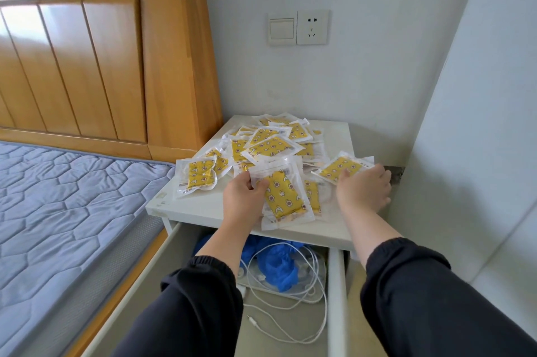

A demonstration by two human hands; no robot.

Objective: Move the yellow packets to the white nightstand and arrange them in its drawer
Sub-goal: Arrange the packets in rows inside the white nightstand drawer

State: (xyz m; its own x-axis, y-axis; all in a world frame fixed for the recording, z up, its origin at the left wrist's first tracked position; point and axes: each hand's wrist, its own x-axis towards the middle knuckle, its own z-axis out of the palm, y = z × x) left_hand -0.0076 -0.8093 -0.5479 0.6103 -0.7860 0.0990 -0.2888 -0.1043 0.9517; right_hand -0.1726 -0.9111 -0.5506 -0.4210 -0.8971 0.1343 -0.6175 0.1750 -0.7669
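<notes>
left hand [244, 197] grip pinches yellow packet [286, 199], nightstand [200, 207] front; right hand [363, 188] grip unclear. Likely light, slippery: pinch sealed edge

Bedroom: wooden bed [87, 66] beside white nightstand [186, 208].
</notes>
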